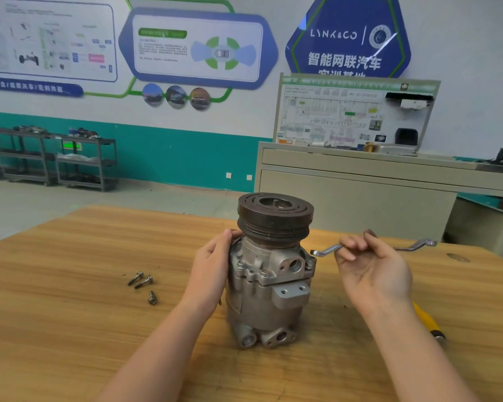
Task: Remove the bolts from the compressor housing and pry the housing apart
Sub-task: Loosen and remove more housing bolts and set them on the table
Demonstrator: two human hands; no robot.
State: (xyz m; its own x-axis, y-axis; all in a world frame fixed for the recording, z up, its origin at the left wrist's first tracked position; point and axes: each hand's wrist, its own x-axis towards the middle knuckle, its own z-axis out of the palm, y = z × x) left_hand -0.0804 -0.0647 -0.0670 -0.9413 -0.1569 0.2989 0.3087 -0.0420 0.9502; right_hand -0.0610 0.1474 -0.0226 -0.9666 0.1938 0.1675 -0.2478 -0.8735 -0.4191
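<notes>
A broad wooden workbench with a light, streaky grain (70, 314) fills the lower part of the view. Behind it stand a beige metal cabinet (346, 204) carrying a framed wiring-diagram panel (331, 117), and, far left, dark metal shelf racks (84, 163) against a white and teal wall hung with blue and green posters.

At the middle of the bench stands a grey cast-aluminium compressor (265, 288), upright, with its dark, grooved round pulley (275, 217) on top. A thin seam shows across the housing just above a square mounting lug.

The left hand (212, 268) wraps the housing's left side, fingers curled round behind it and the thumb up near the pulley's lower edge. The right hand (372, 268), palm up to the right of the compressor, pinches a slim silver double-ended offset ring wrench (325, 251) in its curled fingers; the wrench's near ring end sits just beside the housing's upper right edge.

Three dark loose bolts with washers (144, 284) lie on the bench left of the compressor, apart from it. A yellow tool handle (427, 322) shows partly under the right forearm.
</notes>
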